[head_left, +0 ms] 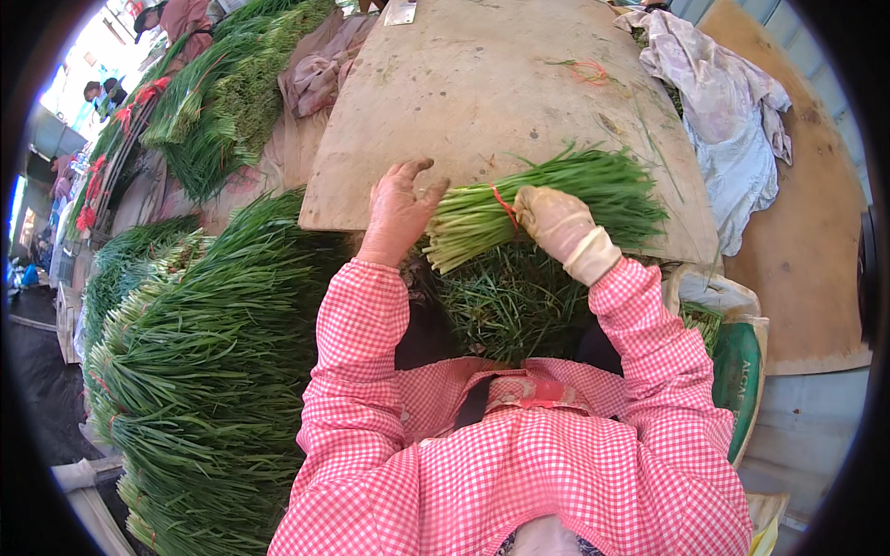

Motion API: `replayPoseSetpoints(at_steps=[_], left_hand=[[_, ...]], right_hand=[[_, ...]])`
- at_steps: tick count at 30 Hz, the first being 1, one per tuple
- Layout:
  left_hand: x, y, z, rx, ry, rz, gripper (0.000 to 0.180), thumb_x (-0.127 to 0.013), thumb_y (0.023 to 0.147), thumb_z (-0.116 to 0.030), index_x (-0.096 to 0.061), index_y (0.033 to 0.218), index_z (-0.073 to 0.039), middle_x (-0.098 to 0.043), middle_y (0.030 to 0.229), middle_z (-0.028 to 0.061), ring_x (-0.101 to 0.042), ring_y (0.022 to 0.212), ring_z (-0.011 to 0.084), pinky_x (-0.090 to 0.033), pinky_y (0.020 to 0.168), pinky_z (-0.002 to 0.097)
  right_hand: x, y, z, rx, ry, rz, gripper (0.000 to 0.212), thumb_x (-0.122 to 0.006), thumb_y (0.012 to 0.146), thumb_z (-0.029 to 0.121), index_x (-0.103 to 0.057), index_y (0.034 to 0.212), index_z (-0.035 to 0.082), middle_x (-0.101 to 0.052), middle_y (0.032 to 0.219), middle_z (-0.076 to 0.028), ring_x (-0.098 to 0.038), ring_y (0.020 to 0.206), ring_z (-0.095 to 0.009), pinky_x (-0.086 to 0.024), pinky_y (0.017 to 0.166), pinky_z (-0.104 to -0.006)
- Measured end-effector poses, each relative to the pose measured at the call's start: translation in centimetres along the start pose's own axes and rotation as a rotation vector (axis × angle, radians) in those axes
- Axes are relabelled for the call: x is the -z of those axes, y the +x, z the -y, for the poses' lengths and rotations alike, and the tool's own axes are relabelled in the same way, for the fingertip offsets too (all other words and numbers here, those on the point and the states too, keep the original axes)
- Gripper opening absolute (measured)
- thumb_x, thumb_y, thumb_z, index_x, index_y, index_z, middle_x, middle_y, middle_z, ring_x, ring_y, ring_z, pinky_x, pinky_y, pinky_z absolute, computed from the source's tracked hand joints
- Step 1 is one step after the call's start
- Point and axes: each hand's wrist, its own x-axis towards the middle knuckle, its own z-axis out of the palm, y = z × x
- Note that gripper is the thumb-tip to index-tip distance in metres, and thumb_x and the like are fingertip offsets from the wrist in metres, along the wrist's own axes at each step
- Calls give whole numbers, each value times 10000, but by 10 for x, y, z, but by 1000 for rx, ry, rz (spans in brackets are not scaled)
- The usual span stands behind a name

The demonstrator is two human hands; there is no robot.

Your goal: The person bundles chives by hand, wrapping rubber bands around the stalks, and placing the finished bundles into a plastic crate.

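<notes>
— What colour is the bundle (547,208)?
— Green leaves, paler at the cut ends, bound by a red band (505,206).
— And the sleeves (357,324)?
— Pink-and-white check. The right hand (554,222) wears a cream glove.
— The bench (482,93)?
— Dull tan board, with a whitish cloth (732,120) beside it.

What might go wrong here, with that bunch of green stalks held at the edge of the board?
The bundle of chives lies at the very edge of the wooden board, so it may tip off onto the loose greens below. Only one thin red band ties it; stalks could slide out. The right hand grips it, while the left hand just touches the cut ends.
</notes>
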Motion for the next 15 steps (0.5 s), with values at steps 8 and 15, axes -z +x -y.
replayPoseSetpoints(at_steps=[8, 15], left_hand=[[-28, -17, 26, 288, -690, 62, 257, -593, 862, -175, -622, 1041, 9, -635, 940, 85, -557, 858, 139, -449, 777, 284], [-37, -22, 21, 113, -229, -5, 170, -599, 845, -116, -615, 963, 5, -608, 858, 36, -530, 779, 92, -442, 719, 240]], right_hand=[[-31, -21, -5, 44, 390, -220, 36, -511, 843, 101, -504, 852, 68, -576, 769, -109, -579, 722, -293, -460, 632, -359], [-46, -30, -13, 128, 513, -287, 25, -520, 861, 82, -509, 874, 64, -524, 722, -69, -515, 654, -195, -440, 622, -288]])
